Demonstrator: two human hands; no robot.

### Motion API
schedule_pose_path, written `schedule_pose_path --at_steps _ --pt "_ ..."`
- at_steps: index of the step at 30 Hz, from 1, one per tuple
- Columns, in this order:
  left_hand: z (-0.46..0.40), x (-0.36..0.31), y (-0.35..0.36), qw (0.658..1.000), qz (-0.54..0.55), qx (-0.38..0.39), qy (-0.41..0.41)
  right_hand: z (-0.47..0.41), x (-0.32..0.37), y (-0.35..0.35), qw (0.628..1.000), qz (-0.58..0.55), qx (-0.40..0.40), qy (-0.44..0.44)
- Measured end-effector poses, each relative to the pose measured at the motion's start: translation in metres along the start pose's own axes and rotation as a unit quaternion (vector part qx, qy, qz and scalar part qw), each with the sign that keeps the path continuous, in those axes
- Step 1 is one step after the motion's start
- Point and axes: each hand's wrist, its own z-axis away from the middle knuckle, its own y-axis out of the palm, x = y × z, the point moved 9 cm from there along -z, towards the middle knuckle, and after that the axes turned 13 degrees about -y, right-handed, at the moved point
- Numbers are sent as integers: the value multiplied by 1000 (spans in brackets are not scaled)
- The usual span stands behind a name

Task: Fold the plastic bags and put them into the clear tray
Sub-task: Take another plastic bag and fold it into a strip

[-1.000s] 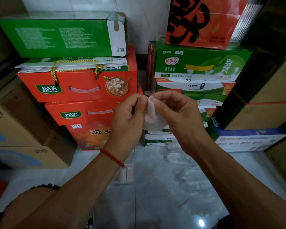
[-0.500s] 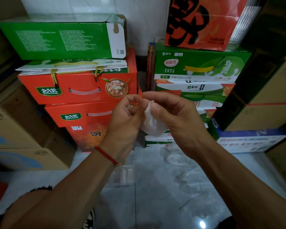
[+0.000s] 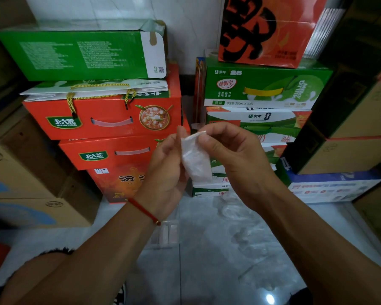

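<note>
A small folded translucent white plastic bag [image 3: 195,159] hangs in the air between my hands. My right hand [image 3: 235,159] pinches its top edge between thumb and fingers. My left hand [image 3: 165,170], with a red string on the wrist, touches the bag's left side with its fingers; whether they grip it I cannot tell. Below my left wrist the clear tray [image 3: 167,235] lies on the floor, partly hidden by my forearm. Loose clear plastic bags [image 3: 240,225] lie on the tiles under my right forearm.
Stacked red gift boxes [image 3: 101,119] and a green carton [image 3: 75,53] stand at the back left. Green and white drink cartons [image 3: 262,89] stand at the back right. Brown cardboard boxes [image 3: 20,183] line the left side. Pale glossy floor tiles [image 3: 207,271] lie in front of me.
The bag has turned from a rounded bunch into a narrower strip hanging down. My right thumb now pinches its upper edge, and my left fingers have loosened at its side.
</note>
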Motion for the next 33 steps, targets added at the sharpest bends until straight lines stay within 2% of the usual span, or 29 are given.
schedule_pose_path --at_steps 3,6,11,21,27,33 --pt "2 2 10 996 5 78 -39 -1 -2 -12 998 14 -54 5" --pt "7 7 21 990 -76 113 -23 1 -2 -21 996 14 -89 21" --pt "10 14 24 983 -155 93 -16 3 -5 -25 994 32 -104 29" --pt "11 22 21 973 -165 123 -101 4 -19 -30 989 47 -114 85" --pt "15 27 21 958 -198 149 -148 0 -10 -14 991 115 13 61" --pt "10 23 12 964 -208 105 -127 -2 -11 -32 987 146 -57 20"
